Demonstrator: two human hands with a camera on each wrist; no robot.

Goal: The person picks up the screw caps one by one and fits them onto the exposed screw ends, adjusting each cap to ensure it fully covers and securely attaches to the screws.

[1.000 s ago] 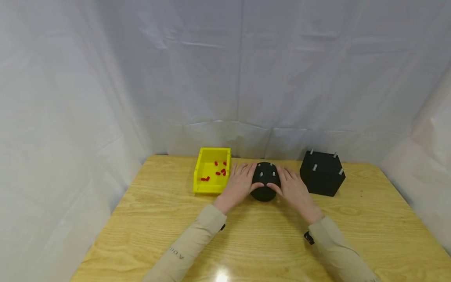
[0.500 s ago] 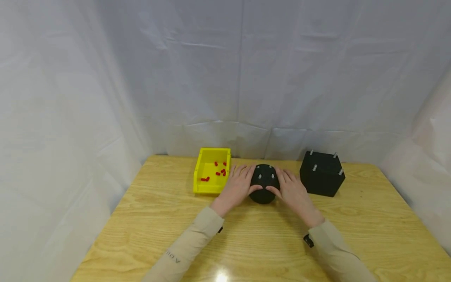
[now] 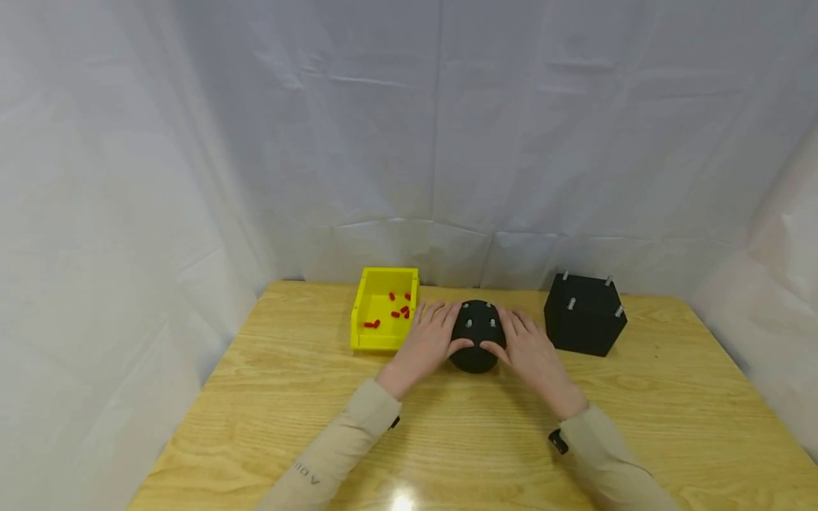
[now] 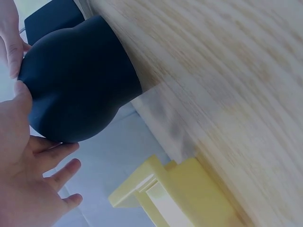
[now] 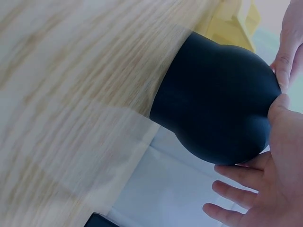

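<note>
A black domed block [image 3: 476, 328] with small metal studs on top stands on the wooden table [image 3: 447, 440], cupped from both sides. My left hand [image 3: 429, 342] lies against its left side and my right hand [image 3: 532, 353] against its right, fingers straight and spread, thumbs pressing on the near face. In the left wrist view the block [image 4: 80, 80] sits by my left hand [image 4: 23, 189], whose fingers spread apart. The right wrist view shows the block [image 5: 222, 104] with my right hand [image 5: 270, 189] pressing its side.
A yellow bin [image 3: 377, 342] with several small red pieces [image 3: 399, 312] stands just left of my left hand. A black box [image 3: 584, 326] with metal studs on top stands to the right. White sheeting closes off the back and sides.
Both hands and the black domed block between them have slid a little toward me and slightly left. The bin and the black box have not moved.
</note>
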